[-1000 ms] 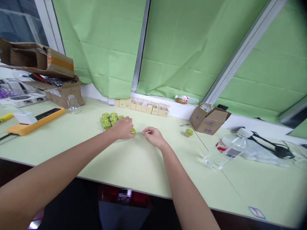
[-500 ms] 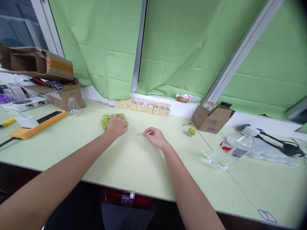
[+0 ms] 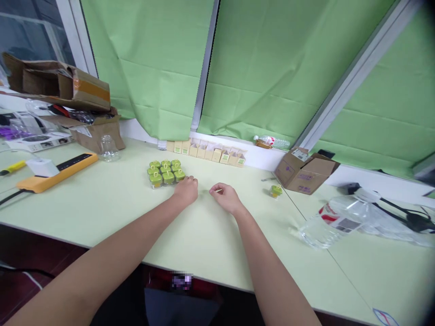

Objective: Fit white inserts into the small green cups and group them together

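Observation:
Small clear jars with green lids (image 3: 166, 172) stand in tight rows on the table, each lid bearing a pale loop. My left hand (image 3: 187, 190) is closed just right of the front row; its curled fingers hide whatever they hold, if anything. To its right my right hand (image 3: 226, 198) is closed in a pinch, with a small pale sliver showing at its fingers, too small to name. The two hands are apart. One more green-lidded jar (image 3: 276, 191) stands alone to the right.
A row of small cream boxes (image 3: 210, 151) lines the back wall. At left are an orange power strip (image 3: 57, 174), a clear glass jar (image 3: 108, 149) and stacked cartons (image 3: 90, 93). At right are a carton (image 3: 304, 172), a large water bottle (image 3: 336, 222) and a black headset (image 3: 408, 215).
My left hand has come off the top of the green-lidded jars and moved right, towards my right hand. The rows of jars now show fully. The whole view has shifted slightly.

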`<state>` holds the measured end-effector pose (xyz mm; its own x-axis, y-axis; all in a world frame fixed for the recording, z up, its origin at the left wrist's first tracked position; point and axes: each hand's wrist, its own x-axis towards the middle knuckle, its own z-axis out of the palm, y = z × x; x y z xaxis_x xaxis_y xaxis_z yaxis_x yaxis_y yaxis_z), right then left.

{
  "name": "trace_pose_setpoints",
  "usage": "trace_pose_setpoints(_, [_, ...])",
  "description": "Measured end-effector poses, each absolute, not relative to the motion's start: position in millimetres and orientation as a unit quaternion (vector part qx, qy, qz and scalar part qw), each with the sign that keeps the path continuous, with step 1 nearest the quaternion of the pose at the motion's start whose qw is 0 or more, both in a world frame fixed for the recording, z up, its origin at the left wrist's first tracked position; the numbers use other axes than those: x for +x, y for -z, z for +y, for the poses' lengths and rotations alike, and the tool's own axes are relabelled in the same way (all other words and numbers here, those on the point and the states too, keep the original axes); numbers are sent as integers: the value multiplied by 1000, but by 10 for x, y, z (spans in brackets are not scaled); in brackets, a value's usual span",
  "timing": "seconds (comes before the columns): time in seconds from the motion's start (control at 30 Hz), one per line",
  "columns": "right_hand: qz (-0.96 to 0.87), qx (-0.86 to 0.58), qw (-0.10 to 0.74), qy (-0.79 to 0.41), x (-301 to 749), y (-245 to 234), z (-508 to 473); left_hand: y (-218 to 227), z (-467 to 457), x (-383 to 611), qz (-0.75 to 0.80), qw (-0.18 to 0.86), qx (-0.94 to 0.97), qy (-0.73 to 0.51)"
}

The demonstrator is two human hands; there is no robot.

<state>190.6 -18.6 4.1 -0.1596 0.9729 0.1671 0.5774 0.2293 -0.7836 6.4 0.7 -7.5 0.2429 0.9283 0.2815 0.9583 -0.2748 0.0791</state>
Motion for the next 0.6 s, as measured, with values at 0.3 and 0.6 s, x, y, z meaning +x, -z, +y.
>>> trace_pose_setpoints(0.3, [-517, -689, 501, 82, 2646, -99, 76, 130, -119, 134, -513, -36, -831, 212])
trace_pose_setpoints(0.6, [-390, -797, 460, 27, 3671, 327, 317, 156, -70, 85, -470, -105, -841, 248])
